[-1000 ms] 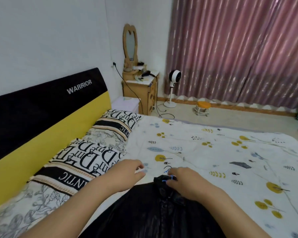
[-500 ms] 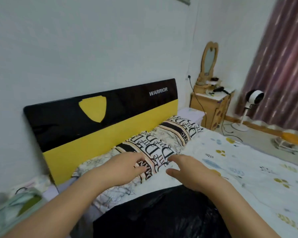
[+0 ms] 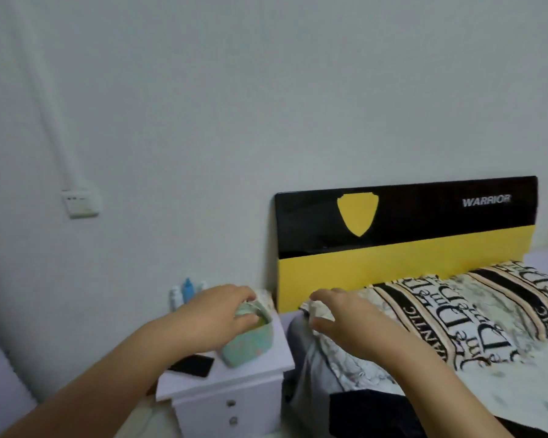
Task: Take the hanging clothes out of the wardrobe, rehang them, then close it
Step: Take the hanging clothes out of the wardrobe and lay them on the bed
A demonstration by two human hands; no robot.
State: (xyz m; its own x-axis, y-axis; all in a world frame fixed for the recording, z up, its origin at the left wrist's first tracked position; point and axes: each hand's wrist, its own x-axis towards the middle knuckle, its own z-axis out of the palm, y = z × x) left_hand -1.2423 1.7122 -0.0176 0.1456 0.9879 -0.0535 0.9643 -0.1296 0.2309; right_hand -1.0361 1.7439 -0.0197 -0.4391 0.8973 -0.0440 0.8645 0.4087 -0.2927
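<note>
Below your forearms, at the bottom edge of the head view, a black garment point(image 3: 355, 406) is lying on the bed point(image 3: 519, 384), only a corner of it showing. Your right hand point(image 3: 348, 314) is hovering nearest it, above the near end of the lettered pillow point(image 3: 456, 314), fingers spread and loosely bent, holding nothing. Your left hand point(image 3: 215, 314) is reaching out over the white nightstand point(image 3: 257, 371), in front of a green fabric pouch point(image 3: 250, 343); fingers are curling slightly, but whether they are touching the pouch or just passing before it, you cannot tell. Nothing is clearly gripped.

The garment is sitting behind and under both hands, towards your body, so any grab means drawing back and down, right hand first.

Hidden or unclear: no wardrobe, rail or hanger is showing anywhere. Most of the garment is cut off by the frame, so its long axis is unreadable. A dark phone point(image 3: 192, 365) is lying partly under your left wrist; small bottles point(image 3: 187, 290) behind the hand are blurred. The black-and-yellow headboard point(image 3: 408, 235) is standing against the wall.
</note>
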